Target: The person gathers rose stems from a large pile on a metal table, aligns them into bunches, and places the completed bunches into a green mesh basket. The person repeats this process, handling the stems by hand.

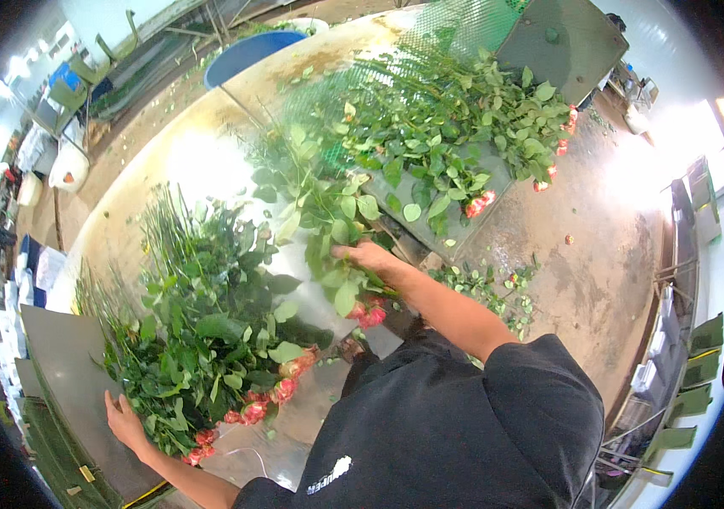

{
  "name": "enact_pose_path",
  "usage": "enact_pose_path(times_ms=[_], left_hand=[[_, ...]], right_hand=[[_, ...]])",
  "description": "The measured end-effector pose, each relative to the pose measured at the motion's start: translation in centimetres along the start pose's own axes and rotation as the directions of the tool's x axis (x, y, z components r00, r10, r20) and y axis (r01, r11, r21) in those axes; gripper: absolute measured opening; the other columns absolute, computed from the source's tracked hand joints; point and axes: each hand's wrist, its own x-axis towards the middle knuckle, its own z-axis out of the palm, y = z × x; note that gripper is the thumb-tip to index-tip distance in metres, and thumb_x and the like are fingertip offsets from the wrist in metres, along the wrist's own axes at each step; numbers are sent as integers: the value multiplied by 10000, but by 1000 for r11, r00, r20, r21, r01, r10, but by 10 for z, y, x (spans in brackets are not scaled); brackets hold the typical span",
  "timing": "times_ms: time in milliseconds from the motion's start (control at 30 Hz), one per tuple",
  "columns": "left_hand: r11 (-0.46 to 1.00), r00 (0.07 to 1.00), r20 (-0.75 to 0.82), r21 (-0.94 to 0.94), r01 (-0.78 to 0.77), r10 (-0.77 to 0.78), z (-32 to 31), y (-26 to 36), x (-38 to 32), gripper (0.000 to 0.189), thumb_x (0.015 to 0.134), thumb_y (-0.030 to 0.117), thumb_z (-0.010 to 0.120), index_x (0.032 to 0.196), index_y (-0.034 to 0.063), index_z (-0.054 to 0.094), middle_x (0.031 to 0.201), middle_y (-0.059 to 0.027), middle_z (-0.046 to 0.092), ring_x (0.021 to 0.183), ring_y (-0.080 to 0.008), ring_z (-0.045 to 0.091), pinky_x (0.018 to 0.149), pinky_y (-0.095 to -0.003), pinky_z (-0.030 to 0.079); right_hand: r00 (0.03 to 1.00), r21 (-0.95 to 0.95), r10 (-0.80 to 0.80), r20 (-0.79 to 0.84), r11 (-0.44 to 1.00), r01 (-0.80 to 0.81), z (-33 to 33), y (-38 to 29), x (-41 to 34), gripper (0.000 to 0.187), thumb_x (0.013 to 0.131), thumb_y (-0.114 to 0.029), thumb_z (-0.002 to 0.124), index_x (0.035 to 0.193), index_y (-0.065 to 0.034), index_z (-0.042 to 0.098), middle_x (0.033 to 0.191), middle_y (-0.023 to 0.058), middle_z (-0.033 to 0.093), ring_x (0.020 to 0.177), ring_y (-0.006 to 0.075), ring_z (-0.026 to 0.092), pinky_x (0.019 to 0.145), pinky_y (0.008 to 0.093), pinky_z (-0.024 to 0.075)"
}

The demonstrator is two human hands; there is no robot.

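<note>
My right hand (371,259) is closed around leafy rose stems (317,210), held over the middle of the table. Their red-pink blooms (368,313) hang below that hand, towards my body. My left hand (125,423) has its fingers apart at the outer side of a large heap of cut roses (203,318), beside a grey upright board (76,362). Whether its fingertips touch the leaves is hard to tell. The heap's stems point away from me, and its blooms (254,410) line the near edge.
More roses (438,127) lie to the right on green netting (311,102) and a dark panel (470,184). Another dark panel (562,44) stands beyond them. A blue tub (254,54) is past the table's far edge. Fallen leaves (495,299) litter the floor.
</note>
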Motion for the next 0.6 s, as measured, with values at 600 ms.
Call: enact_pose_path(times_ms=[600], left_hand=[[636,734,268,-719,-278,624,258,719,-280,673,812,504,630,1264,31,473,943,-135,651,785,-268,636,698,-410,501]], right_hand=[[625,363,233,-745,928,87,-302,123,-276,512,803,-385,715,951,100,648,896,71,645,800,131,564,733,276,453]])
